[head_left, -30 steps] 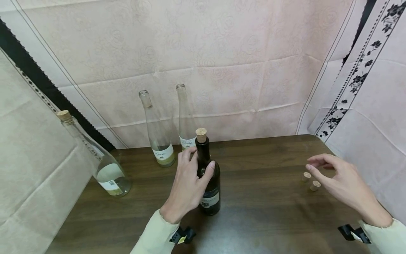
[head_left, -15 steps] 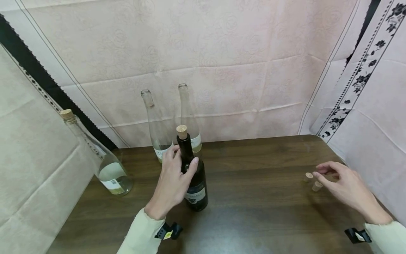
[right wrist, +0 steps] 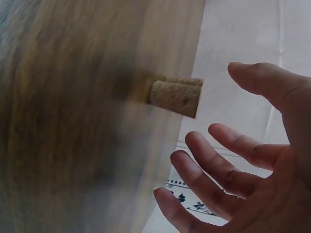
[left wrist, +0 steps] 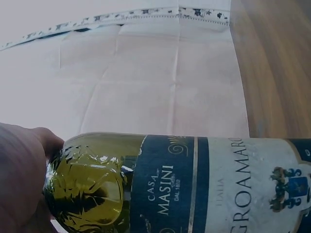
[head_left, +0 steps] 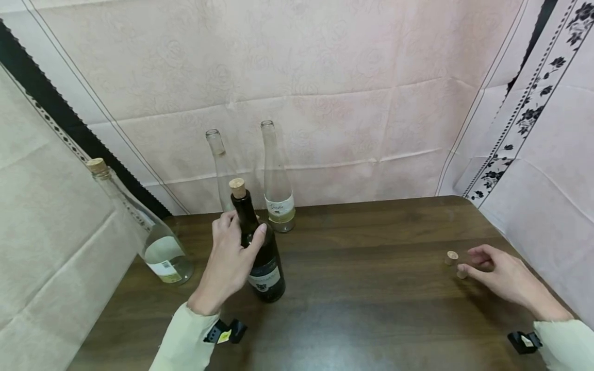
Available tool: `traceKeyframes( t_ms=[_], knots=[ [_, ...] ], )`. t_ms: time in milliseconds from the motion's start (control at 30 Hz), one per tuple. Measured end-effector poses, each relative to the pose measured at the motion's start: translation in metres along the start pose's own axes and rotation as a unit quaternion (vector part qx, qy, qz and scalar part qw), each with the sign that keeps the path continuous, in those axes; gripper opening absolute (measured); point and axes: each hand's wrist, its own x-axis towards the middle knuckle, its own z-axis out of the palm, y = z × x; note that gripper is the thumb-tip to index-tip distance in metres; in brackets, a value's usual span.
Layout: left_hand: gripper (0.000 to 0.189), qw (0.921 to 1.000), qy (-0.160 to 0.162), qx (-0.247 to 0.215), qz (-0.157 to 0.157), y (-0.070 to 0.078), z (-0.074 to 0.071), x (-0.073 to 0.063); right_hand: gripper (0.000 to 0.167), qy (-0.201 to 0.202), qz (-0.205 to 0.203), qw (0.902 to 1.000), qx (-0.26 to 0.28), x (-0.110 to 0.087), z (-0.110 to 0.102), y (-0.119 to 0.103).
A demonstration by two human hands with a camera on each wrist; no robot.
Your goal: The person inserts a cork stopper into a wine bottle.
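My left hand grips a dark wine bottle around its shoulder, just below the neck. A cork is seated in that bottle's mouth. The left wrist view shows the bottle's blue and white label close up. At the right, my right hand hovers with parted fingers close to two small corks standing on the table. The nearer cork is partly covered by the thumb; the farther cork stands just left of it. In the right wrist view, nothing lies between the fingers, and a cork shows beyond them.
Two clear uncorked bottles stand at the table's back edge: the right one in full view, the left one partly behind the dark bottle. A clear corked bottle stands at the left. Pale cloth hangs behind the brown table.
My left hand has moved the dark bottle to the left, uncovering the right clear bottle and covering much of the left one. My right hand has lowered slightly beside the corks.
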Motion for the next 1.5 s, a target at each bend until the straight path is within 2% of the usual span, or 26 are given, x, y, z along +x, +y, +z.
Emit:
traceKeyframes(
  t_ms=[267, 500, 667, 833, 1000, 1200, 1500],
  knots=[
    [0.064, 0.9995, 0.012, 0.004, -0.028, -0.016, -0.017, 0.008, 0.05, -0.012, 0.005, 0.9999, 0.011, -0.001, 0.004, 0.01],
    [0.063, 0.9992, 0.021, 0.02, -0.027, -0.031, -0.033, 0.016, 0.05, -0.03, 0.011, 0.9995, 0.008, 0.0, 0.005, 0.011],
    [0.064, 0.9987, 0.03, 0.025, -0.032, -0.04, -0.041, 0.021, 0.042, -0.033, 0.007, 0.9994, -0.001, 0.003, 0.005, 0.011],
    [0.064, 0.9982, 0.043, 0.025, -0.034, -0.049, -0.046, 0.027, 0.03, -0.031, 0.003, 0.9995, -0.002, 0.004, 0.007, 0.012],
    [0.067, 0.9976, 0.036, 0.038, -0.046, -0.053, -0.053, 0.033, 0.016, -0.018, -0.004, 0.9998, -0.005, 0.002, 0.01, 0.012],
    [0.067, 0.9969, 0.029, 0.047, -0.056, -0.058, -0.059, 0.041, 0.017, -0.012, 0.001, 0.9999, -0.004, -0.001, 0.01, 0.011],
    [0.07, 0.994, 0.032, 0.039, -0.097, -0.067, -0.066, 0.053, 0.014, 0.007, -0.008, 0.9999, -0.003, -0.001, 0.013, 0.013]
  ],
)
